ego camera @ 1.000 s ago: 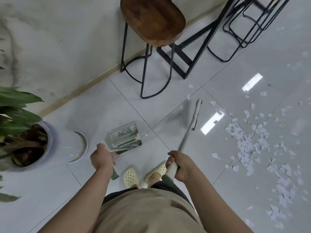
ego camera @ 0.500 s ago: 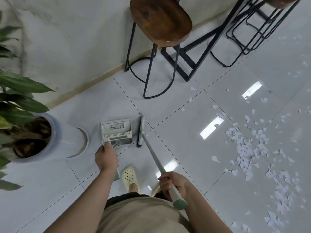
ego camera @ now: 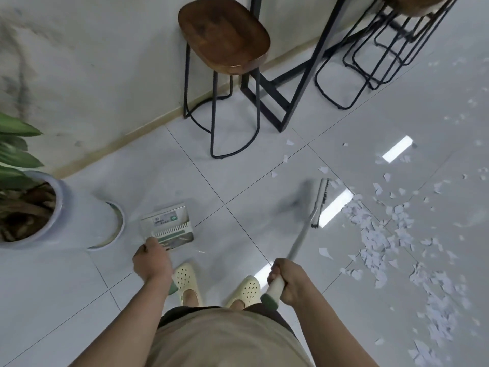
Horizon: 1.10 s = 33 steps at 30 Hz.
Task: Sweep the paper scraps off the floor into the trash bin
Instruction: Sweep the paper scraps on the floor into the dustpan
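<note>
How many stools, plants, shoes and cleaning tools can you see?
Stools: 2
Potted plants: 1
Shoes: 2
Cleaning tools: 2, dustpan and broom
Total: 7

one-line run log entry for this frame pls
phase: sweeping | left hand: grip on grey-green plastic dustpan handle | right hand: grip on white long-handled broom | white paper scraps: on floor, right of broom head

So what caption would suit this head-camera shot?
Right hand swings a broom toward scattered paper scraps; left hand holds the dustpan on the tiled floor.
</note>
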### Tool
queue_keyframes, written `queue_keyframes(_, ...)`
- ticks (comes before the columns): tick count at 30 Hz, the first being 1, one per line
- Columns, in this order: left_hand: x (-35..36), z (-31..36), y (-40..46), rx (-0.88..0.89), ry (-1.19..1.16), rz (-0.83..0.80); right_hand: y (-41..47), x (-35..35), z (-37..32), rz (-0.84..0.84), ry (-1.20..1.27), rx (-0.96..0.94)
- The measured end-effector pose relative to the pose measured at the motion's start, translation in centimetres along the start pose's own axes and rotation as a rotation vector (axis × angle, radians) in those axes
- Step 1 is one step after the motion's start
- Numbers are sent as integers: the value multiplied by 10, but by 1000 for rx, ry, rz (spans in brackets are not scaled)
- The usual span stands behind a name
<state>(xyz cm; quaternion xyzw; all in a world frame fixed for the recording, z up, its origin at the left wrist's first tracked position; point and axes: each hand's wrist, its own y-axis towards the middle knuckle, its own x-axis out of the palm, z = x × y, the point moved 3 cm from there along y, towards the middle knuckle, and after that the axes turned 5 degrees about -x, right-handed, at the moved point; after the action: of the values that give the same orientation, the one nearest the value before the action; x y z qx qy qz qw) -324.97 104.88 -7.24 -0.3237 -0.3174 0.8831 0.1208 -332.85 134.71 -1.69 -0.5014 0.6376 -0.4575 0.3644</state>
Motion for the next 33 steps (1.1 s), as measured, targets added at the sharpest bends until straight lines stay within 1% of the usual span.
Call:
queue_keyframes(2, 8, 0, -10, 16, 1, 0, 0, -9, -3, -54, 34, 24)
queue_keyframes(7, 25, 20, -61, 48, -34, -34, 14, -21, -19, -250, 78, 157)
queue_keyframes(11, 36, 25, -72, 68, -57, -64, 23, -31, -15, -384, 162, 306)
queue_keyframes(13, 41, 30, -76, 70, -71, -97, 30, -38, -15, -420, 214, 346)
queue_keyframes(15, 48, 38, -80, 79, -68, -136, 37, -47, -19, -424, 250, 345)
queue_keyframes(18, 63, 49, -86, 112, -21, -208, 46, -64, -29, -428, 398, 322)
queue_keyframes(20, 75, 55, -87, 145, 35, -248, 54, -71, -37, -362, 441, 290)
queue_keyframes(22, 90, 61, -87, 163, 82, -282, 63, -68, -50, -255, 415, 219)
queue_keyframes(24, 107, 71, -84, 159, 116, -309, 67, -53, -68, -191, 397, 139)
queue_keyframes(28, 146, 108, -71, 131, 171, -345, 60, -15, -111, -147, 414, 38)
queue_keyframes(30, 164, 130, -61, 114, 195, -359, 56, 2, -134, -166, 496, 19)
queue_keyframes(33, 191, 158, -49, 102, 222, -404, 50, 31, -169, -240, 663, 37)
